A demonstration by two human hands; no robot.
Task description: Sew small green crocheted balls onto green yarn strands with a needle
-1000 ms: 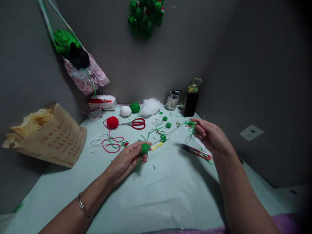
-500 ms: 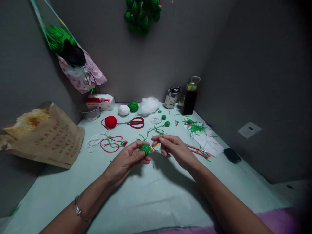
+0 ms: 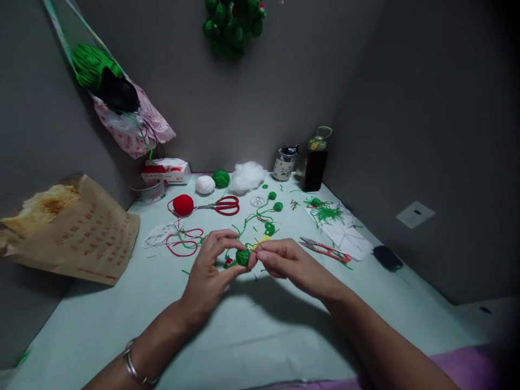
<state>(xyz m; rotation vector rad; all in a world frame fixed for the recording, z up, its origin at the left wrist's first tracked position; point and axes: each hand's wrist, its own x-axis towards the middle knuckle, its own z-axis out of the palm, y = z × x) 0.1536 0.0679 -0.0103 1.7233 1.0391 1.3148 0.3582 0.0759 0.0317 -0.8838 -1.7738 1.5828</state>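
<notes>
My left hand (image 3: 211, 271) pinches a small green crocheted ball (image 3: 242, 257) between thumb and fingers above the pale green table cover (image 3: 260, 330). My right hand (image 3: 286, 264) is closed right beside the ball, fingertips pinched at its right side on something thin that I cannot make out. A yellow-handled hook (image 3: 262, 240) lies just behind the two hands. Red thread snips (image 3: 325, 249) rest to the right of my right hand.
Red scissors (image 3: 225, 205), red (image 3: 183, 205), white (image 3: 205, 184) and green (image 3: 221, 178) yarn balls, white stuffing (image 3: 247, 176), a jar (image 3: 285, 163) and a dark bottle (image 3: 316, 162) sit at the back. A brown paper bag (image 3: 81, 233) lies left; green yarn scraps on paper (image 3: 337, 222) lie right.
My right hand came back from the yarn scraps at the right to the green ball. Both hands then drew slightly nearer me, and my left hand turned more upright around the ball.
</notes>
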